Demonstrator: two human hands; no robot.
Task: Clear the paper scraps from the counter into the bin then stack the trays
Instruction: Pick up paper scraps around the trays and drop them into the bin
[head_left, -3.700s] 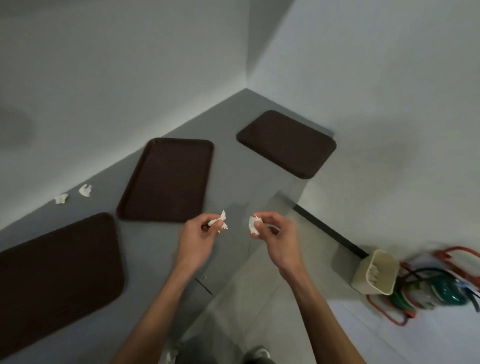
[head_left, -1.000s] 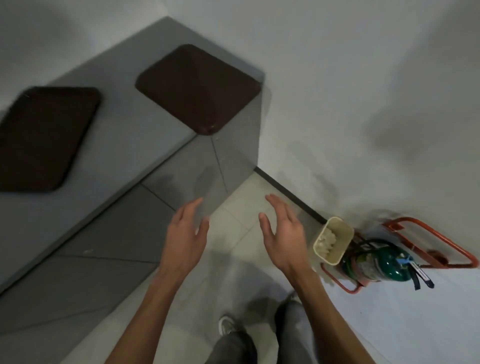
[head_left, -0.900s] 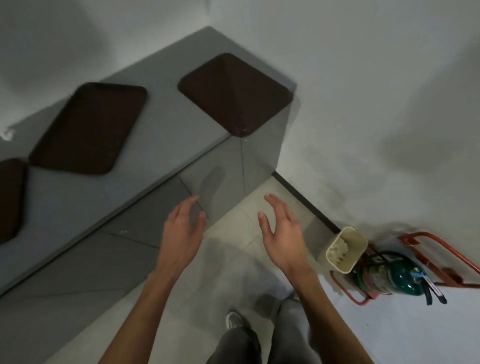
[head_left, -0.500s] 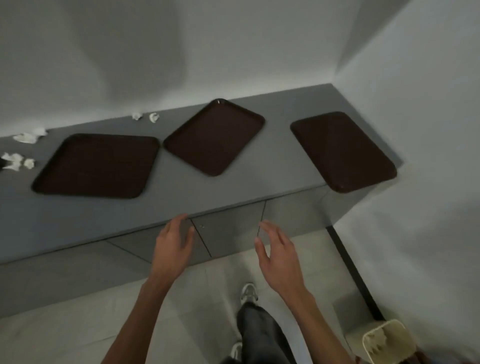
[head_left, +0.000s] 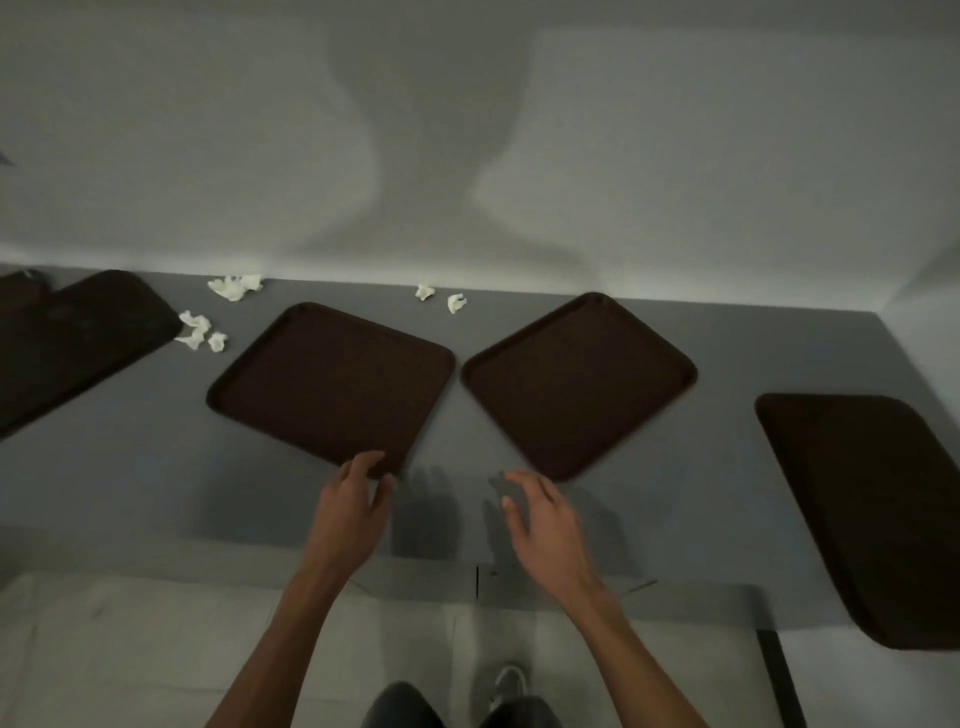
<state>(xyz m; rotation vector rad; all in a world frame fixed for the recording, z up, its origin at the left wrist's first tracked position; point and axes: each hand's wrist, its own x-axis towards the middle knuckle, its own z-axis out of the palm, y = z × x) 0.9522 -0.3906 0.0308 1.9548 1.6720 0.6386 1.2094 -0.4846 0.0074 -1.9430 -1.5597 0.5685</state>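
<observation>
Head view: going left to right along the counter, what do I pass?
In order: far-left tray → cluster of paper scraps → left-centre tray → two paper scraps → right-centre tray → far-right tray.

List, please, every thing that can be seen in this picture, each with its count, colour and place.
counter: one, grey, along the wall.
trays: four sure, dark brown, on the counter: far left, centre left, centre right, far right reaching past the front edge; a dark shape at the left border may be a fifth.
paper scraps: several, white, three groups near the wall, also and.
floor: light tiles, below.
shoe: one, light, bottom centre.
left hand: open, fingertips at the centre-left tray's near corner.
right hand: open, over the counter's front.
</observation>
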